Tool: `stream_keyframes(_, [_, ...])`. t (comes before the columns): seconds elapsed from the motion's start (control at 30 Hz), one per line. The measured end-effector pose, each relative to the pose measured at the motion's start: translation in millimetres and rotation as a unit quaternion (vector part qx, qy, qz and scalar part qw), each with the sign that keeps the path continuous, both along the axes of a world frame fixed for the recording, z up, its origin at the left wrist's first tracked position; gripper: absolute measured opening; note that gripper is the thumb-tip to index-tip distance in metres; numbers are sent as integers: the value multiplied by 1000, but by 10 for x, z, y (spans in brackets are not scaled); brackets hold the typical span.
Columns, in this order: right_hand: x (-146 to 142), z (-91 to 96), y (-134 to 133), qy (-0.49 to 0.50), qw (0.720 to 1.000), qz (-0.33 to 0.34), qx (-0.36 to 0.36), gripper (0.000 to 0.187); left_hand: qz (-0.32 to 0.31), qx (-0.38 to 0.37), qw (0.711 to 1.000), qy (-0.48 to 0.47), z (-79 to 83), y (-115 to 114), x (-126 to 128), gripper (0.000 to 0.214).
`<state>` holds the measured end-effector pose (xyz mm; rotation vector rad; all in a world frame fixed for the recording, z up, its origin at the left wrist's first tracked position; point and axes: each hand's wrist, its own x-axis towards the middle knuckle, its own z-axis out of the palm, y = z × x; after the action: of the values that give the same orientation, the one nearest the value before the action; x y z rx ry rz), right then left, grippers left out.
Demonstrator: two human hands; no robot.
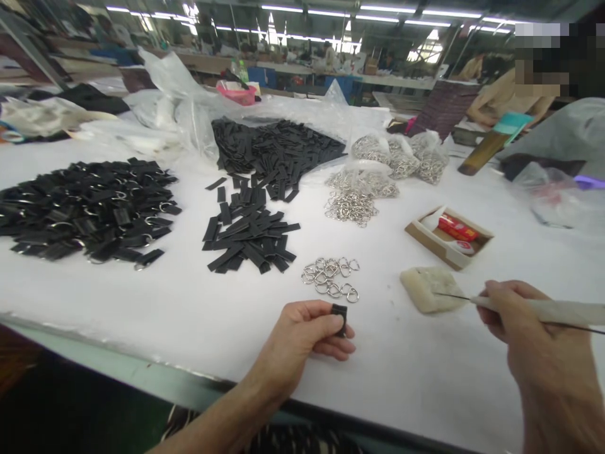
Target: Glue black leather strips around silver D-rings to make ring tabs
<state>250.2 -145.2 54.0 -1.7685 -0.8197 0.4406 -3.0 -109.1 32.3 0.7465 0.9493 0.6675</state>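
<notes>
My left hand point(314, 331) pinches a small folded black strap piece point(339, 312) between thumb and fingers, just above the table. In my right hand point(522, 321) is a pen-like tool with a pale handle point(562, 311) and a thin dark metal tip. That tip reaches a yellowish, uneven block point(428, 290) on the table and appears to touch it. Several loose metal D-rings point(331, 274) lie just beyond my left hand. Behind them is a heap of flat black strap pieces point(253, 236).
At the left is a big pile of black straps fitted with rings point(89, 211). More black strips point(278, 148) lie farther back, near bags of metal rings point(401, 154). An open cardboard box point(432, 244) holds a red-labelled item. Across the table at the right sits another person point(510, 98).
</notes>
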Motion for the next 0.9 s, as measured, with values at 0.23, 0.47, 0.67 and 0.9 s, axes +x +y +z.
stream_keyframes(0.23, [-432,81,-92,174,984,18,23,23,-2,16,1000,-1,-18,-4,-18,14])
stream_keyframes(0.47, [-881,-42,-2,276,937,203,63,28,-9,15,1000,-24,-29,-30,-39,12])
stream_keyframes(0.67, [-938,-96,43,278,933,222,48,30,-20,17,999,-26,-11,-34,-56,11])
stream_keyframes(0.9, [-992,-100,73,294,929,224,29,30,-34,24,999,-22,1,-20,-40,12])
